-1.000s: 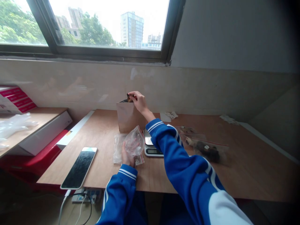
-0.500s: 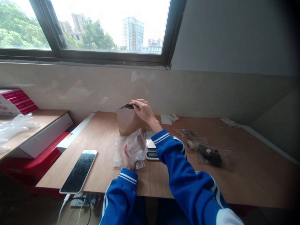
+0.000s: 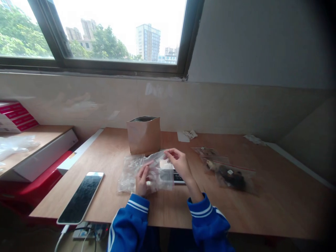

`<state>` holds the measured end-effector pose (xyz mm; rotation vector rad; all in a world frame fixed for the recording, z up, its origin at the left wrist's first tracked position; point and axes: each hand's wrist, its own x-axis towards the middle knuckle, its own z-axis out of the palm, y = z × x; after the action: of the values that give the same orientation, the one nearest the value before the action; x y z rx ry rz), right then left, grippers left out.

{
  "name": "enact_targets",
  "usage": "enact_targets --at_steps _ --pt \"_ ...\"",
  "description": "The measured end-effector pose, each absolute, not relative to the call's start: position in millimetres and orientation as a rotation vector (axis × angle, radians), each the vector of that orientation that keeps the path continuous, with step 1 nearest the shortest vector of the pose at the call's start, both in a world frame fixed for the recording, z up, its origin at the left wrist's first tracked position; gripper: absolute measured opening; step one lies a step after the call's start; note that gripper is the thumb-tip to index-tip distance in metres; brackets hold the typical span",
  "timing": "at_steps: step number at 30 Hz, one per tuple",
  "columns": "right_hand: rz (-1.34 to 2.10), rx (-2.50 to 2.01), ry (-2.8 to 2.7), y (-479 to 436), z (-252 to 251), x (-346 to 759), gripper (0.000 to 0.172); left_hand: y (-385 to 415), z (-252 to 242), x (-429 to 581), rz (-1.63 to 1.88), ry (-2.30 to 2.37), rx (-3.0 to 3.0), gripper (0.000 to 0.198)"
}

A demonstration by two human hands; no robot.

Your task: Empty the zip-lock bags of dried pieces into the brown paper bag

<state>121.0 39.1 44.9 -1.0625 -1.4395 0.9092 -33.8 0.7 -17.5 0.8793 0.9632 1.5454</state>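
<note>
A clear zip bag (image 3: pixel 157 168) is stretched between my two hands at the middle of the table. My left hand (image 3: pixel 142 179) pinches its near left side, and my right hand (image 3: pixel 178 161) grips its upper right edge between thumb and fingers. Under and behind the bag lies a small digital scale (image 3: pixel 179 177), mostly covered by it. More clear plastic bags (image 3: pixel 128 173) lie flat to the left of my left hand. Just beyond, a brown paper bag (image 3: pixel 144 137) stands upright with its dark mouth gaping.
To the right lie several labelled zip bags, one with dark contents (image 3: pixel 232 177). A phone (image 3: pixel 81 197) on a charging cable lies at the left front edge. Crumpled paper (image 3: pixel 190 134) sits near the wall. Plastic gloves (image 3: pixel 15 146) rest on the left table.
My right hand has left the mouth of the paper bag and come down to the clear zip bag, taking hold of its edge. The zip bag is now spread flatter between both hands.
</note>
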Motion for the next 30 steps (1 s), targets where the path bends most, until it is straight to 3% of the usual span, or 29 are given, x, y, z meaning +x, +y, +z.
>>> enact_targets --at_steps 5,13,30 --pt "0.918 -1.025 -1.322 23.1 49.2 133.2 0.038 -2.6 -4.8 -26.5 1.549 1.153 1.079 0.040" --pt "1.529 -0.860 -1.120 -35.2 18.9 129.1 0.071 -10.7 19.6 -30.5 1.611 1.329 1.390 0.038" --pt "1.284 -0.937 -1.033 -31.9 9.0 140.6 0.051 -37.9 30.6 -48.1 1.006 1.128 1.188 0.058"
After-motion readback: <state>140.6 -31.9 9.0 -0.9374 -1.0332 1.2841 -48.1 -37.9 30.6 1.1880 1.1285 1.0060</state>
